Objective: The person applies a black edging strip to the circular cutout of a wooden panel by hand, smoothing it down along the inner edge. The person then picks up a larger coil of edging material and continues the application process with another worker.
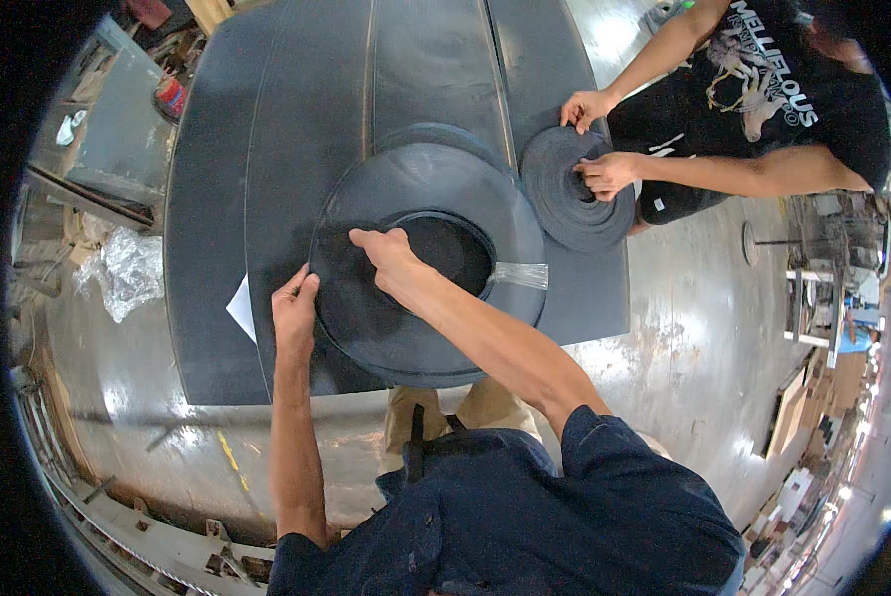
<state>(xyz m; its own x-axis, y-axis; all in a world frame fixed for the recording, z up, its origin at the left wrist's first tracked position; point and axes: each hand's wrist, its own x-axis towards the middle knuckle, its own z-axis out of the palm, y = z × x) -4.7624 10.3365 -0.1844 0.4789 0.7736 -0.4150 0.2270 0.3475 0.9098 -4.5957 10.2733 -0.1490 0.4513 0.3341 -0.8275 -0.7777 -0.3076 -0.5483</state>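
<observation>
A large black coil of wound strip [351,318] lies flat in front of me, with a round hole in its middle. Thumb and fingers of my left hand [295,310] close on its outer left edge. My right hand [391,260] reaches across and grips the coil at the left of the hole. Its thumb side points left over the top face, and the other fingers curl down, partly hidden. A strip of clear tape [521,275] wraps the coil's right side.
The coil rests on a dark tabletop [217,199] with lengthwise seams. Across at the right, a co-worker [753,89] has both hands on a smaller black coil [555,214]. White paper [241,310] lies at the left edge. Crumpled plastic [133,273] and a red can [170,96] are farther left.
</observation>
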